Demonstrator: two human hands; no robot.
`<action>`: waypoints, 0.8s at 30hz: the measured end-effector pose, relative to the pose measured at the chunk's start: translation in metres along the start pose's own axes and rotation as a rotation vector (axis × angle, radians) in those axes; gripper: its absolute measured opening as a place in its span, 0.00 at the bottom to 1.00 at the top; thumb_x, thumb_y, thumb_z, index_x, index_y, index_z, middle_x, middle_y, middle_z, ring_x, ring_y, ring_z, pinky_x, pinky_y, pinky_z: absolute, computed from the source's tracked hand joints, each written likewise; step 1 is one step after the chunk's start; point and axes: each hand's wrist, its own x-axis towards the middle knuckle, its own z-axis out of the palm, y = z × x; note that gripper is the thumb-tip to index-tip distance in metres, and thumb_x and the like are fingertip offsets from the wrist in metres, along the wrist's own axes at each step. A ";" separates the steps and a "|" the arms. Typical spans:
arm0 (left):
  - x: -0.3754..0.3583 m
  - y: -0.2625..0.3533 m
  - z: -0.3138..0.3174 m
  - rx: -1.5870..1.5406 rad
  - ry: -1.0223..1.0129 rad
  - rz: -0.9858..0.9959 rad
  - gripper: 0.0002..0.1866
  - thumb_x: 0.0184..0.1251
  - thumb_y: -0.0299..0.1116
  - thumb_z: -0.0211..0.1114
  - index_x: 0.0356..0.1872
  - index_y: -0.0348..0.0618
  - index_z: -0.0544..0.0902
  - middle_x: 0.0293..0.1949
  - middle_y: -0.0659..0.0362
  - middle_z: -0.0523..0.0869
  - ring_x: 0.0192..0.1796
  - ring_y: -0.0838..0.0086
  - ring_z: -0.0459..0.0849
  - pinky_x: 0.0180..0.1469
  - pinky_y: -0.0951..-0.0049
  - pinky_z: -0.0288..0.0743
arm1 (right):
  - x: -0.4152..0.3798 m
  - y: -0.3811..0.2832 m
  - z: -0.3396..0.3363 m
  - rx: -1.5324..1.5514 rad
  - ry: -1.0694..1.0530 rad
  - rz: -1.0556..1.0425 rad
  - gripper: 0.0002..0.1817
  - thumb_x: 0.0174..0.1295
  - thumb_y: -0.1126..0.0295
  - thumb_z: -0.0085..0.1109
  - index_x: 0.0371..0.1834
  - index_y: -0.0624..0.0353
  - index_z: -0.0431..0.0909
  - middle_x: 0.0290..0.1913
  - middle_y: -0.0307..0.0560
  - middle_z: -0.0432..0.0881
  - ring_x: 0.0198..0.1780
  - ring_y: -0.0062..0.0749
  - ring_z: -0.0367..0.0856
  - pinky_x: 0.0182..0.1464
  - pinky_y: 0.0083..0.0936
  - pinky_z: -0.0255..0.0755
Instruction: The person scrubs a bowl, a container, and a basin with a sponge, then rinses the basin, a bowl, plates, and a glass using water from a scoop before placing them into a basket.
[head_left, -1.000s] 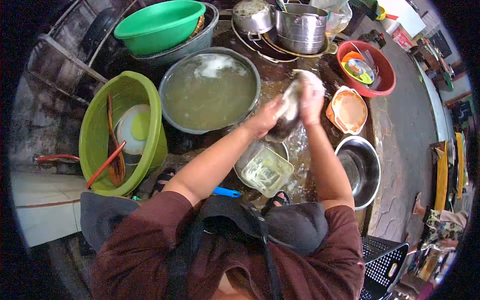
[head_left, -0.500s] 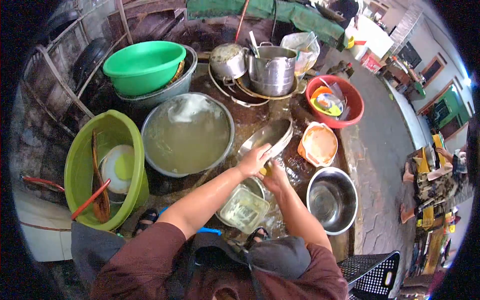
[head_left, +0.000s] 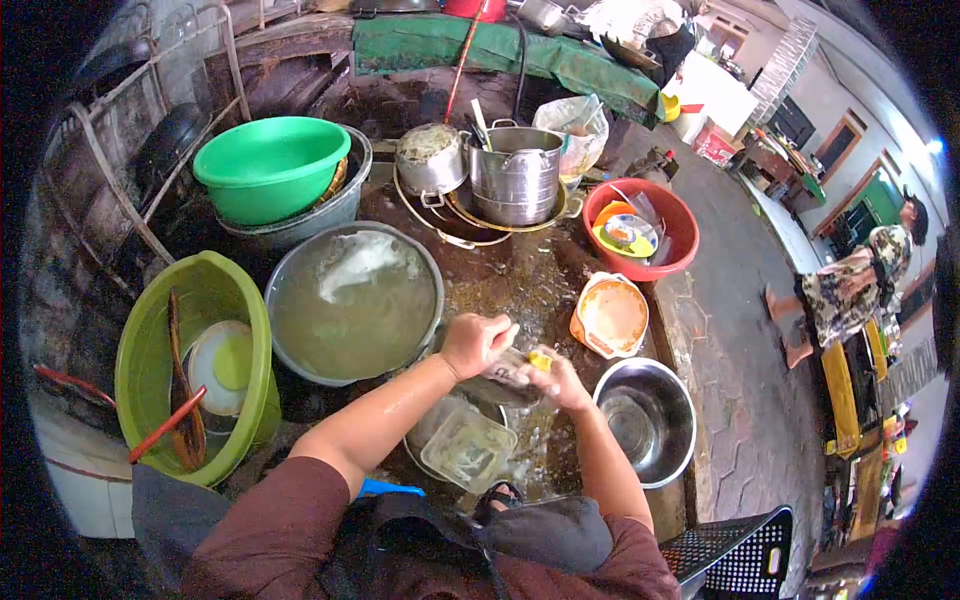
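Observation:
My left hand (head_left: 478, 345) is closed on the rim of a shiny metal bowl (head_left: 507, 378), which is tilted and partly hidden behind the hands. On the bowl's right side, my right hand (head_left: 562, 382) holds a small yellow sponge (head_left: 540, 360) against or close to the metal. Just below the hands, a clear plastic container (head_left: 468, 447) rests on another round vessel. To the left stands a wide grey basin (head_left: 437, 270) of cloudy water with white foam. An orange-smeared tub (head_left: 612, 315) and an empty steel bowl (head_left: 645, 420) are at the right.
A red basin (head_left: 683, 232) holds colourful dishes. Steel pots (head_left: 515, 180) stand at the back. Green basins (head_left: 270, 165) and an olive tub (head_left: 125, 370) line the left. A black crate (head_left: 735, 550) is at lower right. A person (head_left: 860, 275) stands on the paving at far right.
The metal bowl has come lower and closer, turned in my hands. My left hand has shifted left and my right hand slightly right. The view has tilted up, and the person at right shows more fully.

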 end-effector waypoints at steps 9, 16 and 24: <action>-0.059 -0.032 0.055 -0.984 0.403 -1.159 0.22 0.61 0.34 0.57 0.55 0.41 0.66 0.51 0.52 0.72 0.52 0.63 0.72 0.52 0.60 0.69 | -0.009 0.022 0.070 -0.910 0.017 -0.261 0.23 0.49 0.56 0.62 0.42 0.59 0.70 0.30 0.57 0.79 0.31 0.51 0.78 0.31 0.41 0.72; -0.093 -0.045 0.043 -1.203 0.182 -1.145 0.17 0.68 0.34 0.48 0.56 0.43 0.66 0.46 0.55 0.77 0.42 0.68 0.78 0.47 0.66 0.74 | -0.017 0.053 0.087 -0.510 -0.316 -0.129 0.26 0.60 0.55 0.47 0.58 0.58 0.63 0.60 0.62 0.62 0.60 0.53 0.61 0.60 0.38 0.56; -0.106 -0.045 0.046 -0.916 0.082 -1.033 0.17 0.70 0.36 0.45 0.57 0.42 0.66 0.46 0.57 0.76 0.48 0.75 0.73 0.51 0.72 0.68 | -0.015 0.105 0.030 -1.488 0.125 -0.037 0.21 0.62 0.57 0.41 0.52 0.56 0.72 0.64 0.50 0.60 0.64 0.45 0.57 0.65 0.48 0.48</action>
